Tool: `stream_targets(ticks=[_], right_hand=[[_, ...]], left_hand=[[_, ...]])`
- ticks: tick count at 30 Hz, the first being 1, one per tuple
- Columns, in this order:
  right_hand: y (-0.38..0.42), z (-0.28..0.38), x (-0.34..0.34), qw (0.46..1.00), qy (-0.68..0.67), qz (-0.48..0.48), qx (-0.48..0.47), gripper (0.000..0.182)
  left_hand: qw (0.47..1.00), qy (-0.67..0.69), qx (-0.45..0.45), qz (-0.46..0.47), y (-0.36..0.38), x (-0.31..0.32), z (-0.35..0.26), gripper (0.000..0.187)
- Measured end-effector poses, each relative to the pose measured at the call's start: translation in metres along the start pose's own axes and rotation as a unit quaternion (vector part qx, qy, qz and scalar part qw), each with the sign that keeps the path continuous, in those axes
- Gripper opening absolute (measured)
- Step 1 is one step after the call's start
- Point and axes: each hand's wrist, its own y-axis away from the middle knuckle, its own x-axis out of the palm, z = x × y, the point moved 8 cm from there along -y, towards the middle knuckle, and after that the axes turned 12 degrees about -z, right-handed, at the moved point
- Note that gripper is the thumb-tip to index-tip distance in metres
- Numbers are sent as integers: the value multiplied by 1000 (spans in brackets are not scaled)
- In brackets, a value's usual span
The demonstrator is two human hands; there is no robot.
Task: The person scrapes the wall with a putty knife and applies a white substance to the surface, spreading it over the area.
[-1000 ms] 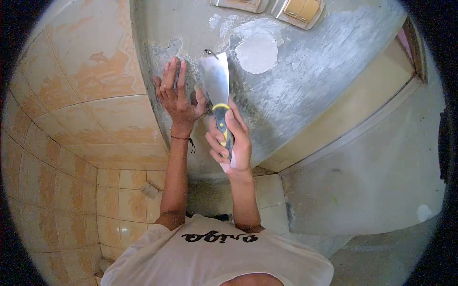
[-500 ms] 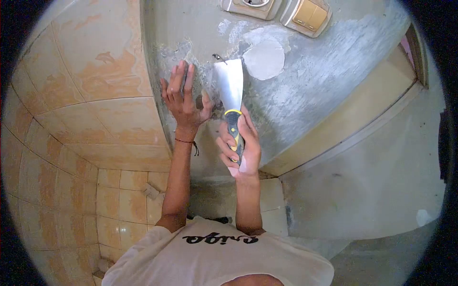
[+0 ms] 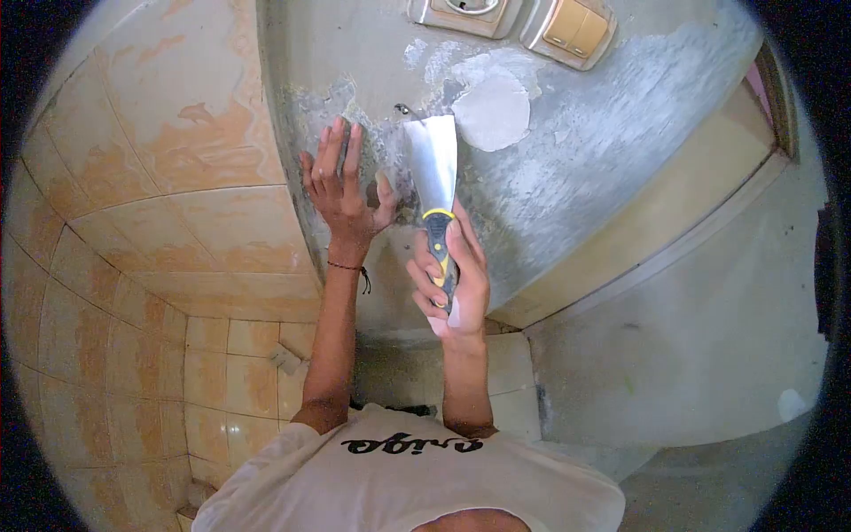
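A putty knife (image 3: 433, 164) with a broad steel blade and a black-and-yellow handle is in my right hand (image 3: 465, 275), which is wrapped round the grip. Its blade points up the worn grey wall (image 3: 567, 177), the edge just left of a pale round filler patch (image 3: 493, 113). My left hand (image 3: 344, 191) lies spread against the wall near the tiled corner, fingers apart and holding nothing. A small dark hook-like piece (image 3: 403, 109) sticks out of the wall between the left fingertips and the blade.
Above the patch are a light switch (image 3: 576, 34) and a socket plate (image 3: 468, 12). Orange-patterned tiles (image 3: 177, 151) cover the wall at left. A cream door-like panel (image 3: 656, 222) runs along the right. A small light block (image 3: 285, 358) sits at lower left.
The putty knife and right hand have shifted slightly right and down. My left hand stays spread on the wall in nearly the same place.
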Motion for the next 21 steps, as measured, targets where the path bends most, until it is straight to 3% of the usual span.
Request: stream_targets(ticks=[21], right_hand=[[3,5,7,1000,-1,17,-6,54]], left_hand=[[1000,3,9,13,0,-2,-3,60]])
